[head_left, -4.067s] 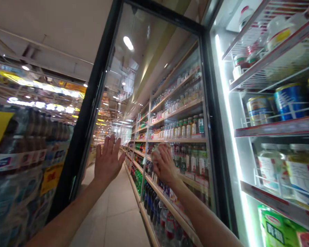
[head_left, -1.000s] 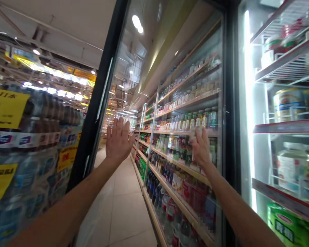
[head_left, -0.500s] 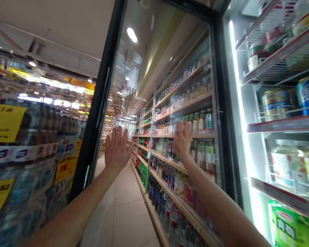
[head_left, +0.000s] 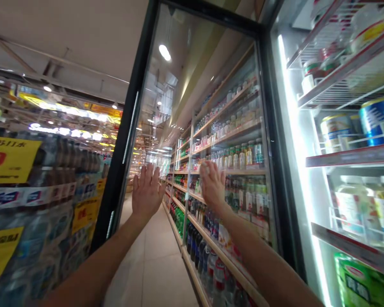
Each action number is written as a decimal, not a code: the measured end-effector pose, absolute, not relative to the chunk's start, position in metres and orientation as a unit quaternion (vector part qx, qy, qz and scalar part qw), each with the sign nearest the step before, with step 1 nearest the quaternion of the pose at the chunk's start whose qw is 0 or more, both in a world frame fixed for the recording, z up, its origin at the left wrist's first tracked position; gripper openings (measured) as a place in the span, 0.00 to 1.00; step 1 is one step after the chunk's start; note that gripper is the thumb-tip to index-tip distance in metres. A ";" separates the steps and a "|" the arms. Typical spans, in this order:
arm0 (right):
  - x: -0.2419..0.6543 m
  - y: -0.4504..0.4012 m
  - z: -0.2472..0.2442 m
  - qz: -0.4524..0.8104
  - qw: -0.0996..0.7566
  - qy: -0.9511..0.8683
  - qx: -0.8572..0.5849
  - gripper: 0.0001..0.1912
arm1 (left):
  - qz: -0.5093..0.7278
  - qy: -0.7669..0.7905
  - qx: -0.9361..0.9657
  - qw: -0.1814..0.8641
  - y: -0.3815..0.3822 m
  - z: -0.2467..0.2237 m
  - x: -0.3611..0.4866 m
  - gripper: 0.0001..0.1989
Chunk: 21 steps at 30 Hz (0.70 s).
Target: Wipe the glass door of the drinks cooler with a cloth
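A tall glass door (head_left: pixel 179 102) with a black frame stands open in front of me. My left hand (head_left: pixel 147 192) is raised flat against the lower left part of the glass, its fingers spread. Farther right, my right hand (head_left: pixel 213 187) is held up at the glass too, fingers stretched out. A small pale patch shows by its fingertips, too unclear to name. Shelves of bottles (head_left: pixel 243 157) show in the glass behind the right hand.
On the right, the lit fridge has wire shelves with cans (head_left: pixel 336 130), jars and a green packet (head_left: pixel 355 281). Stacked bottles (head_left: pixel 32 238) with yellow price signs (head_left: pixel 11 160) stand at the left. A tiled floor (head_left: pixel 156 264) runs down the aisle.
My right hand has moved left and slightly down across the glass, closer to my left hand. My left hand has barely moved. The view has shifted slightly.
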State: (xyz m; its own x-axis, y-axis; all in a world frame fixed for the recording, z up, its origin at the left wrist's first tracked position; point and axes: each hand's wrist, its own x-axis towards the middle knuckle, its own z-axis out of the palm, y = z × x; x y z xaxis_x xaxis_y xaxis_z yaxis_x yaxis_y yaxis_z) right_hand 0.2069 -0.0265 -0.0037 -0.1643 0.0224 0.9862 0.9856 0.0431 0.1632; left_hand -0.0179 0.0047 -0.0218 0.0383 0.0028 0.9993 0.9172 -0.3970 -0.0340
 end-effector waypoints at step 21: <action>0.321 -0.045 -0.058 -0.484 0.515 -0.423 -0.568 0.26 | -0.500 -0.307 -0.686 0.430 -0.008 -0.078 0.046 0.28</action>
State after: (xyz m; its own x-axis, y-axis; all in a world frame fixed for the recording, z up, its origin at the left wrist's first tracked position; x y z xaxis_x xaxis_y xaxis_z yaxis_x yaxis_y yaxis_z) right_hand 0.3210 -0.0450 -0.0578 0.1743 -0.0185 0.9845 0.9780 -0.1130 -0.1752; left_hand 0.0462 -0.0084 -0.0780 0.3124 -0.0095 0.9499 0.8511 -0.4413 -0.2843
